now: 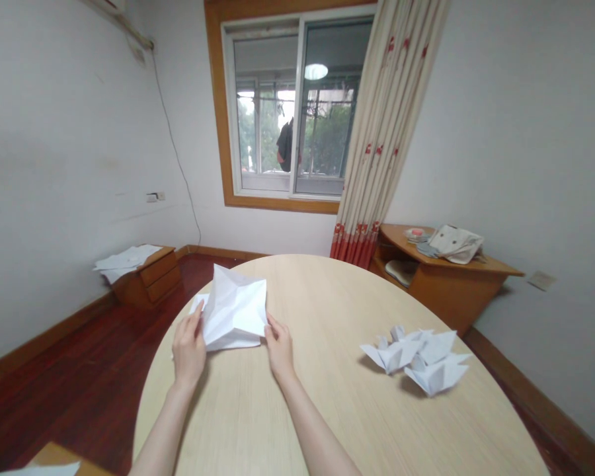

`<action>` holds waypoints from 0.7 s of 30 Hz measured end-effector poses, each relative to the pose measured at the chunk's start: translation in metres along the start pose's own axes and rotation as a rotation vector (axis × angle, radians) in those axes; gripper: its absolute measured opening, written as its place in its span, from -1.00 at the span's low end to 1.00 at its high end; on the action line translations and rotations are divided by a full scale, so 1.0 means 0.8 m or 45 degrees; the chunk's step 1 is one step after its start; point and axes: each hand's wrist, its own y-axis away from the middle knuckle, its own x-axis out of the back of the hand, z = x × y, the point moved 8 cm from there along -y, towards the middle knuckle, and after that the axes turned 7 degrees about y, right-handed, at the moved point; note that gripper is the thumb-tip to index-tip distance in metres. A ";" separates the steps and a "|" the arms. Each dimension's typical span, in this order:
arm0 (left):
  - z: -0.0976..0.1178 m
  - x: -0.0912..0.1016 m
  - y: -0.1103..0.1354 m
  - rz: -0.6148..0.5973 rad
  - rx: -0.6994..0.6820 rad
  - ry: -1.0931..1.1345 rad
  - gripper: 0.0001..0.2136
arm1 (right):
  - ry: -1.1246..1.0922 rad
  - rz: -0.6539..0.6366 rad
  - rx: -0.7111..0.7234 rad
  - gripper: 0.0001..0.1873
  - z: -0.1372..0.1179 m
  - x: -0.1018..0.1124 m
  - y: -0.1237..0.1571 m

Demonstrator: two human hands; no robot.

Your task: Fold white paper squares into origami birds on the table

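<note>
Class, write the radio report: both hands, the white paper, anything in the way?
Left hand and right hand holding white paper at opposite edges. Paper creased, not lying flat. Folded pieces to the right, clear of both hands.

Left hand (189,347) and right hand (279,344) apart, bare forearms (164,420) forward.

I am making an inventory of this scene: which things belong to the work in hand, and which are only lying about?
Work in hand:
creased white sheet, held by the left hand and right hand
probably the folded paper pieces, right side of the table

Only lying about, it seems:
loose papers on the low cabinet
pale cloth item on the wooden desk
</note>
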 end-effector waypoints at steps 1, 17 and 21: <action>0.002 -0.002 0.001 -0.019 0.001 0.005 -0.57 | -0.033 0.016 -0.007 -0.52 0.003 0.003 0.000; 0.059 -0.064 0.032 -0.528 -0.006 0.383 -0.59 | -0.149 -0.017 0.024 -0.46 0.020 0.127 0.046; 0.083 -0.065 0.050 -0.750 0.004 0.491 -0.58 | -0.135 -0.081 -0.054 -0.43 0.024 0.152 0.079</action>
